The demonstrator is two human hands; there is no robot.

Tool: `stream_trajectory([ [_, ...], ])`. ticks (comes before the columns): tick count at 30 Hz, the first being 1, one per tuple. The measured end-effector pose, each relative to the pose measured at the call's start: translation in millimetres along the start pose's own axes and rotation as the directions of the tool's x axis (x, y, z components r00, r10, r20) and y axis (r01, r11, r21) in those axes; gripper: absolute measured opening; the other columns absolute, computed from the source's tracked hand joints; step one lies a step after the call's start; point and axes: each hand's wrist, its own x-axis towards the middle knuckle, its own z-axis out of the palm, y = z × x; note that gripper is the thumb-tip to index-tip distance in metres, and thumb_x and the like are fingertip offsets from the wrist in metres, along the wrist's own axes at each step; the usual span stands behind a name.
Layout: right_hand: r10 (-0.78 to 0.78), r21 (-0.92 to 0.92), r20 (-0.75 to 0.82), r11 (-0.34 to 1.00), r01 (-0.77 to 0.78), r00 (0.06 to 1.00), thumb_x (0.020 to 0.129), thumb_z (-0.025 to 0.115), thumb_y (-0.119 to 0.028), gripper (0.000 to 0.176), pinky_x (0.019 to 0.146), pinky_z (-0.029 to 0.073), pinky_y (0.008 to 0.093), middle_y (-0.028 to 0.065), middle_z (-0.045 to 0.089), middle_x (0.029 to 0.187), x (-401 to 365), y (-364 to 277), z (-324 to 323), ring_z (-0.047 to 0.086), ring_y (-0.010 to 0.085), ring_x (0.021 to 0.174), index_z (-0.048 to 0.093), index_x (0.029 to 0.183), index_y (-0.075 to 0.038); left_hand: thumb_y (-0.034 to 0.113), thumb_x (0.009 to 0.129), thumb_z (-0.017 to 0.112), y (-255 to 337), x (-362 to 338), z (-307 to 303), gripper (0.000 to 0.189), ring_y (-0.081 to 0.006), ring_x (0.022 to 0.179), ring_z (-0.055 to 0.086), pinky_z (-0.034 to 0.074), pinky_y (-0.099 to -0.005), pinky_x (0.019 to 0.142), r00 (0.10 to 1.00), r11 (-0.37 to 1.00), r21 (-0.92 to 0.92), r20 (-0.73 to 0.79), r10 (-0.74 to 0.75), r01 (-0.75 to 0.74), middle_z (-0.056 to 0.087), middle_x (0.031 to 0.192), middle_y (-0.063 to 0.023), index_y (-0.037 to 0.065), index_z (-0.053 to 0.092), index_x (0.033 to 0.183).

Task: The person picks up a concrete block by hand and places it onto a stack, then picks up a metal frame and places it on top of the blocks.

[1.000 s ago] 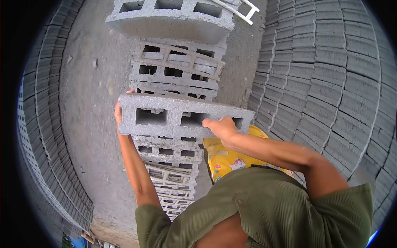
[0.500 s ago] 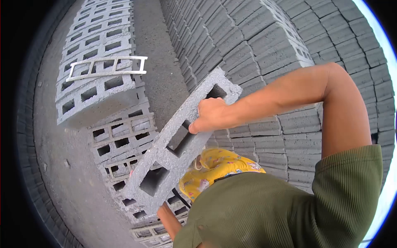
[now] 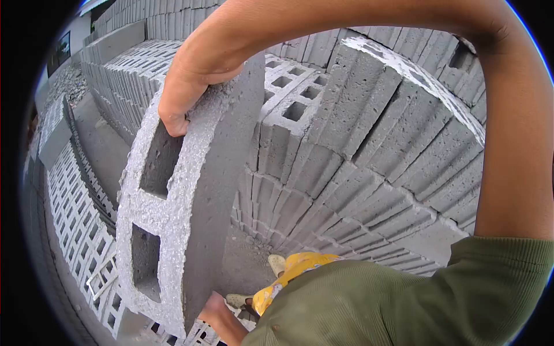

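Note:
A large grey concrete block (image 3: 216,173) stands tilted upright in front of me, its rough face with rectangular holes turned left. My right hand (image 3: 193,86) grips the upper end, its fingers curled over the edge and into the top hole. Low down, my left hand (image 3: 213,305) is against the block's bottom end; its fingers are mostly hidden behind the block. The block's smooth side faces right, towards a tall stack of blocks (image 3: 369,115).
Long rows of blocks (image 3: 75,202) lie at the left, with a thin white frame (image 3: 103,278) on top. Another stack (image 3: 109,86) stands behind, near a gravel heap (image 3: 68,83). My shoes (image 3: 277,265) are on bare ground beside the stack.
The block has been raised and swung more upright, closer to me, and my right arm is higher. My view has turned towards the right-hand stack, and the white frame now appears lower left.

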Motion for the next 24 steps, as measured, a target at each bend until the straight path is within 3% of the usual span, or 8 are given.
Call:
stream_trajectory([
  [1, 0.011, 0.006, -0.013, 1.000, -0.011, 1.000, 0.059, 0.060, -0.021, 0.028, 0.062, 0.043, 0.0312, 0.0095, 0.061, 0.083, -6, 13, -11, 0.057, 0.0222, 0.072, 0.063, 0.079, -0.003, 0.034, 0.086, 0.041, -10, -8, 14, 0.050, -0.0275, 0.116, 0.038, 0.028, -0.0402, 0.099, 0.997, 0.999, 0.050, 0.073, -0.018, 0.014, 0.041, 0.129, -0.0100, 0.002, 0.040, 0.125],
  [2, 0.024, -0.001, -0.038, 1.000, -0.024, 0.999, 0.059, 0.060, -0.021, 0.028, 0.062, 0.042, 0.0309, 0.0094, 0.061, 0.083, -12, 24, -23, 0.057, 0.0221, 0.071, 0.063, 0.079, -0.003, 0.042, 0.086, 0.037, -14, -23, 38, 0.055, -0.0270, 0.119, 0.035, 0.025, -0.0409, 0.101, 0.997, 0.996, 0.068, 0.044, -0.063, 0.059, 0.037, 0.131, -0.0105, 0.004, 0.038, 0.126],
  [9, 0.151, -0.017, -0.265, 0.987, -0.161, 0.952, 0.056, 0.058, -0.019, 0.025, 0.061, 0.041, 0.0294, 0.0088, 0.060, 0.081, -38, 110, -98, 0.055, 0.0215, 0.069, 0.062, 0.076, -0.003, 0.045, 0.086, 0.033, -46, -80, 135, 0.056, -0.0263, 0.117, 0.037, 0.027, -0.0367, 0.099, 0.934, 0.997, 0.066, 0.352, -0.068, 0.048, 0.038, 0.129, -0.0076, 0.007, 0.038, 0.126],
  [15, 0.290, 0.059, -0.365, 0.955, -0.289, 0.885, 0.054, 0.057, -0.017, 0.024, 0.060, 0.040, 0.0282, 0.0084, 0.060, 0.079, -21, 159, -141, 0.054, 0.0210, 0.067, 0.062, 0.074, -0.004, 0.035, 0.088, 0.032, -73, -115, 180, 0.049, -0.0240, 0.114, 0.039, 0.029, -0.0358, 0.098, 0.935, 0.997, 0.056, 0.353, 0.030, -0.053, 0.040, 0.126, -0.0098, 0.003, 0.038, 0.124],
  [16, 0.334, 0.098, -0.361, 0.942, -0.321, 0.871, 0.049, 0.057, -0.015, 0.023, 0.064, 0.038, 0.0294, 0.0100, 0.058, 0.077, -19, 166, -145, 0.052, 0.0223, 0.070, 0.061, 0.069, -0.004, 0.035, 0.088, 0.031, -78, -109, 181, 0.048, -0.0233, 0.114, 0.039, 0.029, -0.0357, 0.098, 0.915, 0.997, 0.063, 0.402, 0.015, -0.044, 0.040, 0.127, -0.0099, 0.002, 0.038, 0.124],
  [20, 0.306, 0.088, -0.531, 0.947, -0.308, 0.790, 0.047, 0.058, -0.019, 0.023, 0.076, 0.033, 0.0385, 0.0131, 0.054, 0.078, -14, 196, -153, 0.046, 0.0251, 0.080, 0.058, 0.063, -0.002, 0.030, 0.092, 0.030, -88, -87, 202, 0.047, -0.0201, 0.117, 0.034, 0.024, -0.0337, 0.100, 0.769, 0.968, 0.216, 0.638, -0.042, -0.126, 0.035, 0.130, -0.0122, -0.002, 0.032, 0.126],
  [22, 0.401, 0.154, -0.421, 0.916, -0.371, 0.814, 0.049, 0.059, -0.021, 0.023, 0.079, 0.031, 0.0362, 0.0100, 0.054, 0.078, -8, 216, -161, 0.044, 0.0223, 0.081, 0.059, 0.065, -0.004, 0.023, 0.093, 0.034, -93, -76, 211, 0.050, -0.0179, 0.124, 0.023, 0.014, -0.0325, 0.104, 0.653, 0.995, 0.095, 0.753, -0.078, 0.010, 0.026, 0.133, -0.0170, -0.011, 0.021, 0.128],
  [24, 0.444, 0.208, -0.348, 0.895, -0.394, 0.826, 0.049, 0.059, -0.022, 0.023, 0.081, 0.030, 0.0351, 0.0086, 0.054, 0.078, 4, 246, -165, 0.043, 0.0213, 0.081, 0.059, 0.065, -0.005, 0.021, 0.094, 0.034, -77, -81, 231, 0.050, -0.0179, 0.125, 0.021, 0.011, -0.0324, 0.104, 0.590, 0.976, 0.219, 0.787, -0.177, 0.001, 0.023, 0.134, -0.0160, -0.012, 0.019, 0.128],
])
